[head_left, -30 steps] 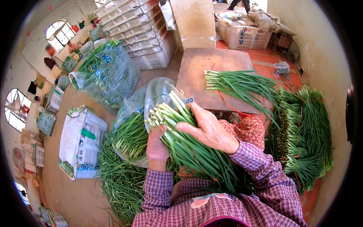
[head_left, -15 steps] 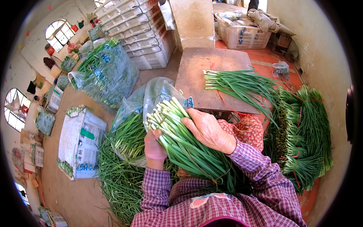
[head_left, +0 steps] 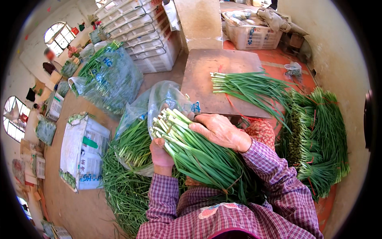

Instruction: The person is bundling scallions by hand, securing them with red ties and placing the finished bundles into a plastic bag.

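Head view, at the left: we are seeing a white crate point(head_left: 95, 157) standing on the floor, with greens showing at its upper and lower edges. Next to it, a bulging clear bag point(head_left: 121, 85) is holding a big load of long greens, their leaves sticking out of its top. Behind that, we are looking at a tall stack of white crates point(head_left: 157, 61). Nearer, an open clear bag point(head_left: 169, 93) is holding more greens point(head_left: 137, 149), and loose leaves point(head_left: 127, 201) are spreading over the floor below it.

Beside this bag, the left hand point(head_left: 161, 155) is gripping the left side of a bunch of green stalks point(head_left: 205, 157), just below the pale ends; its fingers are mostly hiding under the stalks, so we cannot tell how tightly they are closing. The bunch is lying between the two hands, its dark leaves trailing toward the person's lap. The right hand point(head_left: 223, 133) is resting over the upper right side, half curled, thumb and fingers holding the stalks.

Further right, a brown board point(head_left: 199, 75) is bearing a second bunch point(head_left: 246, 83), its leaves hanging over the edge. Behind, another white crate point(head_left: 254, 38) is carrying pale packages and crumpled cloth. At the far right, we are seeing stacked bundles point(head_left: 322, 139) with red ties.
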The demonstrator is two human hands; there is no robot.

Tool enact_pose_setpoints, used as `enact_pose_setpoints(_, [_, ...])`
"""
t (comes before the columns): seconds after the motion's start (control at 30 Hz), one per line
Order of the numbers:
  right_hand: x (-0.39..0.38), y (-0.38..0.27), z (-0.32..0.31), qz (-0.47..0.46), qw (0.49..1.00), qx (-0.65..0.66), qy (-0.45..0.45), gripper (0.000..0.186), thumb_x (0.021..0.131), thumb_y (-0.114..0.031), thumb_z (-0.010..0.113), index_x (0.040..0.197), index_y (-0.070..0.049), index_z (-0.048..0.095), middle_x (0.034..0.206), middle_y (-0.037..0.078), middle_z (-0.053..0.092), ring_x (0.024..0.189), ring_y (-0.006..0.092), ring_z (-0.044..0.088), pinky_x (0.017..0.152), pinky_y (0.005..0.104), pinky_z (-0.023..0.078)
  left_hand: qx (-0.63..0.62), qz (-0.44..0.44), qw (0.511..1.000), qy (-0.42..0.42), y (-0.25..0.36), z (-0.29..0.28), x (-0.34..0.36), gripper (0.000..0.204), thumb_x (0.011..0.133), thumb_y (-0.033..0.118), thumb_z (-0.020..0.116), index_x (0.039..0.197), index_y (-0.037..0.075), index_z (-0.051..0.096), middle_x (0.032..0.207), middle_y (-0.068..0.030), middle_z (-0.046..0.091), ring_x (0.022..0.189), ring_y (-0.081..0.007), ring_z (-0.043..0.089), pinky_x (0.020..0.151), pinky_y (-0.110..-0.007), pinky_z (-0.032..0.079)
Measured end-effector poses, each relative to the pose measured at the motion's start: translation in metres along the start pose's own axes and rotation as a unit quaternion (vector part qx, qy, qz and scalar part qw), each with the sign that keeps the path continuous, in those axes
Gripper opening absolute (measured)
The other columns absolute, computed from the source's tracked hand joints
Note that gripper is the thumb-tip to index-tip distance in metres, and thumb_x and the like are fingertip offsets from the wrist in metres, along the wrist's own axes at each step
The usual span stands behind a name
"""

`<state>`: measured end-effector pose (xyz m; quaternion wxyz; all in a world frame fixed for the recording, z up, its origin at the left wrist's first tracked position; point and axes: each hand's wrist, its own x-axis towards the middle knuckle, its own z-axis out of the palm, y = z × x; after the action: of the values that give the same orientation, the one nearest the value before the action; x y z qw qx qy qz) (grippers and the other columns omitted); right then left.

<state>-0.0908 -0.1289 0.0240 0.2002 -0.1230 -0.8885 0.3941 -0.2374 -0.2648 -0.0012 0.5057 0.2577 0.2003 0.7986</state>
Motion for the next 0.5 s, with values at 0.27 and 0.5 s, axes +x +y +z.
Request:
enact_pose_setpoints(0.27, [-0.007,-0.015,-0.018,-0.068,0.983,-0.032,0.165,0.020,0.085,-0.019,0.067,0.092,-0.002,0.060,0.086,0.018,0.062,0.081,0.0385,0.063,0.067,0.0452,0.050,-0.029,0.005,1.000,0.006,-0.005,0.011,0.007,0.100,0.065,0.023,0.082,0.148,0.013,0.027,0.129,-0.0180,0.052,0.126,-0.0400,0.048,0.107,-0.049,0.042])
enact_pose_setpoints(0.5, [-0.005,-0.028,-0.013,-0.067,0.988,-0.094,0.105,0.032,0.080,-0.024,0.071,0.100,-0.003,0.057,0.086,0.016,0.064,0.076,0.0374,0.064,0.064,0.0456,0.051,0.021,0.006,1.000,0.015,-0.003,0.008,0.008,0.096,0.065,0.023,0.080,0.146,0.010,0.030,0.129,-0.0163,0.052,0.120,-0.0327,0.052,0.103,-0.045,0.046])
